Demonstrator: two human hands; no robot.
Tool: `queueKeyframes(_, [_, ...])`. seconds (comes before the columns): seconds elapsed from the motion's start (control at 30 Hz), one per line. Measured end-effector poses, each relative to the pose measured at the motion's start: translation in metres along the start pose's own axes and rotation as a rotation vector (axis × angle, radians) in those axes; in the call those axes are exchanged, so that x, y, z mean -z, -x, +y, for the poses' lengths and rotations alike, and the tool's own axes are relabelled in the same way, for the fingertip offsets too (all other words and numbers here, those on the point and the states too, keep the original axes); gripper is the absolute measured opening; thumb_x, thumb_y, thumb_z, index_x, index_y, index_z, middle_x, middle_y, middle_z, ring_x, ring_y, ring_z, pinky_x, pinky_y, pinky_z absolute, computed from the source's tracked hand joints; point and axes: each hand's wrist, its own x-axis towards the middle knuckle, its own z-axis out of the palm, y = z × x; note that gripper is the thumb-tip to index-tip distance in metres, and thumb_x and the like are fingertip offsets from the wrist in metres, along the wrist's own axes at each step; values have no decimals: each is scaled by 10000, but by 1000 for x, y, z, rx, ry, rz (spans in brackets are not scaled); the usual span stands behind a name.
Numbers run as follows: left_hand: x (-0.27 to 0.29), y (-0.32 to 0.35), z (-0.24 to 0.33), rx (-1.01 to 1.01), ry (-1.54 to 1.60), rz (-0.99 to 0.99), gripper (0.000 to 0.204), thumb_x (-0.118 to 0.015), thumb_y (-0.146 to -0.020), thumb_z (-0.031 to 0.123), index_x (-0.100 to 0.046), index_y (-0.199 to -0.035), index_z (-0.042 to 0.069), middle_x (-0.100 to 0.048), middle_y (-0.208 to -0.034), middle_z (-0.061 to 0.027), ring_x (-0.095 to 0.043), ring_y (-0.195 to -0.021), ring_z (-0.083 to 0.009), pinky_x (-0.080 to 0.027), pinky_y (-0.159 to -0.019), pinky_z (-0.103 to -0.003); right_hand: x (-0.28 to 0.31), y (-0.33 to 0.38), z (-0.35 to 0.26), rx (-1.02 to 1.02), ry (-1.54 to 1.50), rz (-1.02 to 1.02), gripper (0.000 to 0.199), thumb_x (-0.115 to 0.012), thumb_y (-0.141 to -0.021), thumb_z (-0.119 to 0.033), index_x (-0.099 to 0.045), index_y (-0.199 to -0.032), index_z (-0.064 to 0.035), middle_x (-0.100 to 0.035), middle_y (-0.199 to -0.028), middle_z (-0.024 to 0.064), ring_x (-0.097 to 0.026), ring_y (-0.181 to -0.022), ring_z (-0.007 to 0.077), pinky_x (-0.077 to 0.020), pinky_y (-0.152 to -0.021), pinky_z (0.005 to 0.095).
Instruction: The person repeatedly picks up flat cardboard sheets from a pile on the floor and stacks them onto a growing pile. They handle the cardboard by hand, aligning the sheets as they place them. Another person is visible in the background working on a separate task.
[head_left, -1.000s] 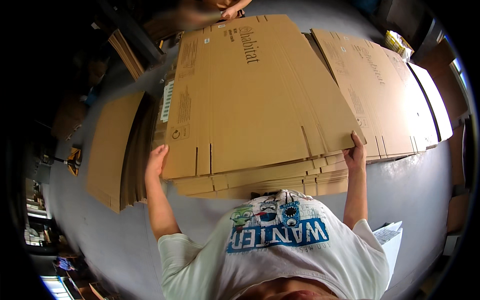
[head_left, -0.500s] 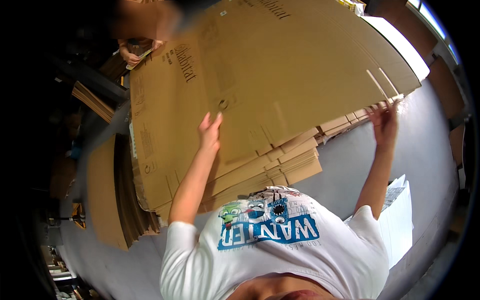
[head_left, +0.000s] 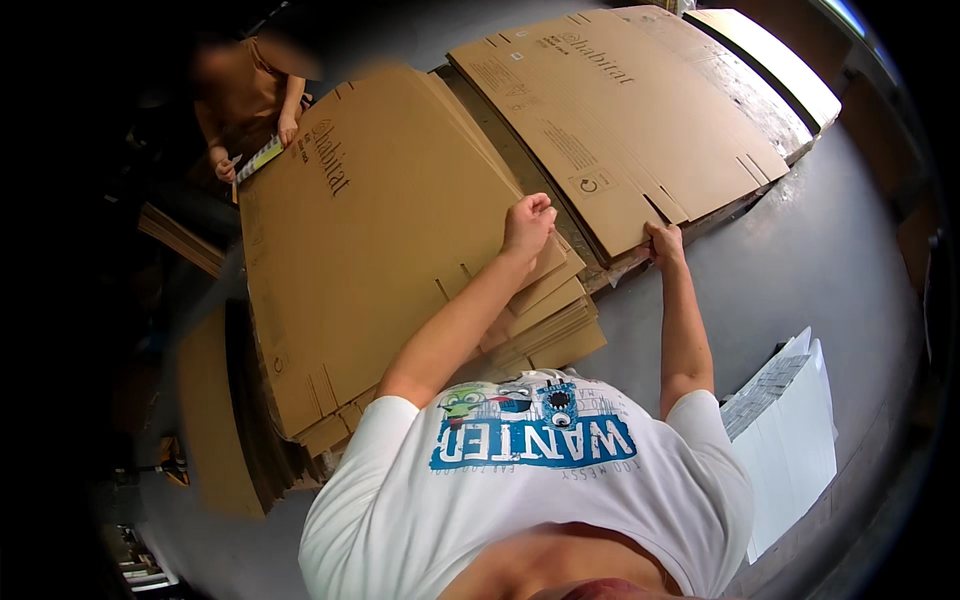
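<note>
A flat brown cardboard box (head_left: 590, 130) lies on the right-hand side, printed and slotted along its edges. My right hand (head_left: 665, 243) is closed on its near edge, thumb on top by a slot. To the left is a tall stack of flattened cardboard boxes (head_left: 380, 200), its layers fanned out at the near right. My left hand (head_left: 528, 228) hovers by that stack's right edge, fingers curled in and nothing visible in them. A dark gap runs between the stack and the right-hand box.
A co-worker (head_left: 255, 95) stands at the far left, hands on a yellow-and-white strip (head_left: 260, 158) at the stack's edge. More cardboard (head_left: 215, 410) stands on the floor at left. White folded sheets (head_left: 790, 450) stand at my right. A white panel (head_left: 770, 55) lies far right.
The large sheet that spanned the middle now lies on the right, uncovering the gap beside the left stack. My left hand moved right and curled; my right hand moved left and closed on the near edge.
</note>
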Motion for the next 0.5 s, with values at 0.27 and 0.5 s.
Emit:
queueKeyframes(0.27, [257,173,-2,-404,-391,767,235,-549,-884,57,-548,-1105,-24,-581,-1031,-73,-552,-928,-138,-432,-841,-241,-17,37,19,84,1023,423,645,-632,-803,-414,-410,-1205,39,-594,-1088,189,-580,-1027,333,-428,-892,493])
queueKeyframes(0.5, [433,360,-58,159,-1510,1306,437,-585,-838,224,-497,-1145,-73,-514,-1115,-270,-513,-1005,-405,-436,-861,-451,-79,53,46,759,1823,-67,701,-582,-810,-407,-276,-1407,-203,-199,-1483,98,-172,-1345,398,-182,-1043,592])
